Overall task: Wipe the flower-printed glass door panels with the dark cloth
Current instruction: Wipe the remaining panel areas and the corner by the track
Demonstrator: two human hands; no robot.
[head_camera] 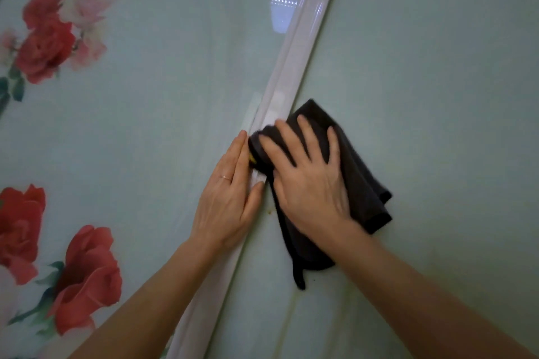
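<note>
Two pale green glass door panels fill the view, split by a glossy white frame strip (294, 67) running diagonally. The left panel (151, 73) carries printed red and pink roses along its left side; the right panel (437, 67) is plain here. My right hand (306, 172) lies with spread, straight fingers on the dark cloth (364, 183), pressing it against the right panel and the strip's edge. My left hand (230, 192) rests flat along the strip, fingers straight, thumb touching the strip beside the cloth. A small yellow bit shows at the cloth's left edge.
A bright window-like reflection (281, 13) sits on the left panel near the strip. Faint streaks and small specks mark the right panel below the cloth (315, 280). Printed roses (43, 46) crowd the left margin.
</note>
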